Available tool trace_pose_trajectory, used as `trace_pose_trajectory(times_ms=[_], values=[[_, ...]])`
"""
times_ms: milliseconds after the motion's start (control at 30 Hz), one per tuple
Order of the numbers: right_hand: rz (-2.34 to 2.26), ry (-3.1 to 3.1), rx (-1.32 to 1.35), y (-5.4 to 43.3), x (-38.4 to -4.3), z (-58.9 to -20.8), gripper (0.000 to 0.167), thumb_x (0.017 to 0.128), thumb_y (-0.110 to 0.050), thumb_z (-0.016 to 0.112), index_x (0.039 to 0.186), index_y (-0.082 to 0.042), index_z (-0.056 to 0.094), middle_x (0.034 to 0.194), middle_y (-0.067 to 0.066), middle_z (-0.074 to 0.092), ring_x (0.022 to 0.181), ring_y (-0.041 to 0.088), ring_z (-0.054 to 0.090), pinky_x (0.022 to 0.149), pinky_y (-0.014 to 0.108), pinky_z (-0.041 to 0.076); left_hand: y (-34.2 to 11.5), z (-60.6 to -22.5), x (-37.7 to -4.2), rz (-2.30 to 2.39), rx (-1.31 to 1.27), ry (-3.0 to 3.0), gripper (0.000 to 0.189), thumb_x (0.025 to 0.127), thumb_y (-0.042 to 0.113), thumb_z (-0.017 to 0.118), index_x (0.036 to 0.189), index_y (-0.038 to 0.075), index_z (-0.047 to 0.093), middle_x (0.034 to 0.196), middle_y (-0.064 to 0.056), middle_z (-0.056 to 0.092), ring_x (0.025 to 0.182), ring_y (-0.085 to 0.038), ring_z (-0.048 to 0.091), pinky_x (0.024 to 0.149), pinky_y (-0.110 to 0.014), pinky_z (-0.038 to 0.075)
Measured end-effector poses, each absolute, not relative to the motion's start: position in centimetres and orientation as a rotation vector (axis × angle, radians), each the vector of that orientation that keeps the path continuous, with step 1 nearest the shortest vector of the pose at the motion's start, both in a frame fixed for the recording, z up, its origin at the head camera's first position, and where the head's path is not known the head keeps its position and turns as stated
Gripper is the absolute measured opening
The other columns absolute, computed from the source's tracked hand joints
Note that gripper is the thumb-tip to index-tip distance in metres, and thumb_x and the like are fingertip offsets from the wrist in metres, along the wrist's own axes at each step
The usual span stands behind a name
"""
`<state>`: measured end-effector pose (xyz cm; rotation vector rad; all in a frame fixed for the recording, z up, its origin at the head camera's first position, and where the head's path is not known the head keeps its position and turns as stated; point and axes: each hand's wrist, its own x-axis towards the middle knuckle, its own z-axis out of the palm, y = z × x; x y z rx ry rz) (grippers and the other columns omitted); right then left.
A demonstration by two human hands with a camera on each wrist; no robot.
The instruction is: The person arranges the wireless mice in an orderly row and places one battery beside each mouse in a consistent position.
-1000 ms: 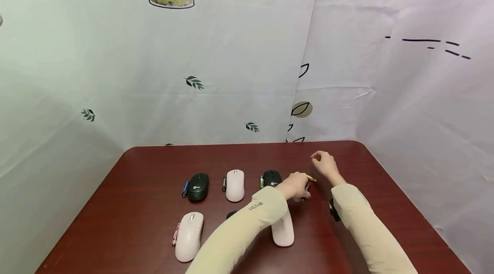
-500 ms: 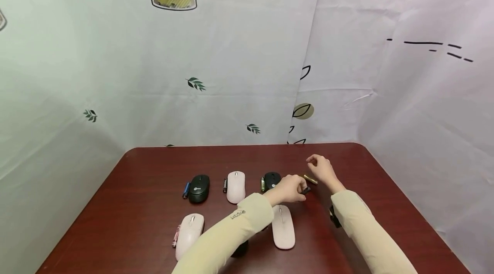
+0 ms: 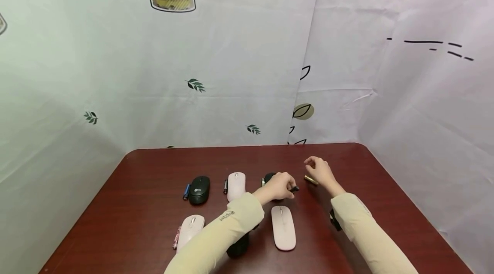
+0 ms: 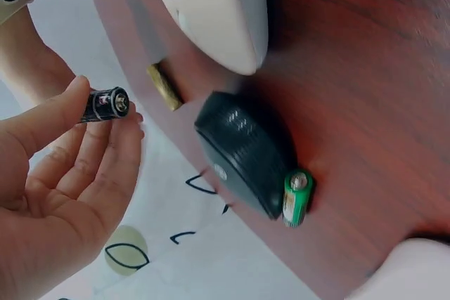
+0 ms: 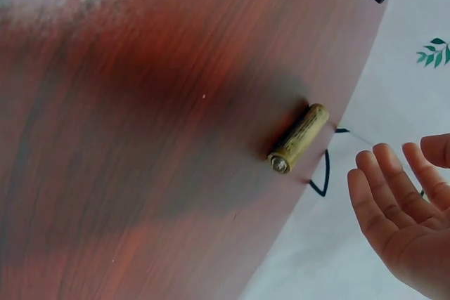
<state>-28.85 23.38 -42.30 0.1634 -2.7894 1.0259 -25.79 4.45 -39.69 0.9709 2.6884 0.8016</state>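
Note:
My left hand [image 3: 281, 186] pinches a black battery [image 4: 107, 105] between thumb and fingers, its metal end pointing outward. It is over the right-hand back black mouse [image 4: 242, 152], partly covering it in the head view. A green battery [image 4: 297, 198] stands against that mouse's side. To the right lies a gold battery [image 3: 311, 180] on the table. Just beyond it my right hand [image 3: 321, 173] is raised, fingers loosely bent, with nothing in them. The right wrist view shows the gold battery [image 5: 299, 138] apart from those fingers.
A white mouse [image 3: 283, 227] lies in front of my left hand. Further left are a white mouse [image 3: 236, 186] beside a dark battery, a black mouse [image 3: 199, 190] beside a blue battery [image 3: 186, 191], and a white mouse [image 3: 191, 229] beside a pink battery [image 3: 176, 237]. My left sleeve partly covers another black mouse [image 3: 238, 246].
My left hand has moved left with the black battery, away from the gold one and toward the back black mouse. My right hand has shifted slightly left; the gold battery has come into fuller view.

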Motion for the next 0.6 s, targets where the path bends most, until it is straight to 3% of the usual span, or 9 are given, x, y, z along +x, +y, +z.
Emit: trace_pose_trajectory(times_ms=[167,367,600], values=[[1.033,-2.782,0.183,22.8,-28.6,-42.3,0.019,0.09,-0.002,0.051,0.104,0.007,0.061,0.095,0.022,0.066,0.086,0.033,0.062,0.076,0.046,0.05,3.4,-38.9,-26.2,0.805,0.976,2.678,0.02,0.081,0.004,0.072,0.1,0.007,0.071,0.086,-0.005,0.068,0.077,-0.012,0.061,0.065,-0.018,0.045],[1.102,-2.778,0.184,22.2,-28.5,-42.4,0.019,0.091,-0.001,0.051,0.106,0.008,0.061,0.095,0.022,0.065,0.079,0.027,0.062,0.066,0.036,0.053,2.0,-38.4,-26.3,0.873,0.979,2.629,0.026,0.083,0.004,0.07,0.107,0.01,0.068,0.092,-0.005,0.066,0.077,-0.01,0.058,0.063,-0.017,0.044],[1.078,-2.746,0.265,21.4,-28.3,-42.3,0.018,0.091,-0.002,0.055,0.105,0.006,0.062,0.097,0.021,0.067,0.084,0.031,0.063,0.071,0.04,0.051,0.7,-38.6,-25.7,0.878,0.975,2.669,0.023,0.08,0.004,0.073,0.102,0.011,0.072,0.078,-0.002,0.067,0.065,-0.005,0.054,0.057,-0.016,0.043]])
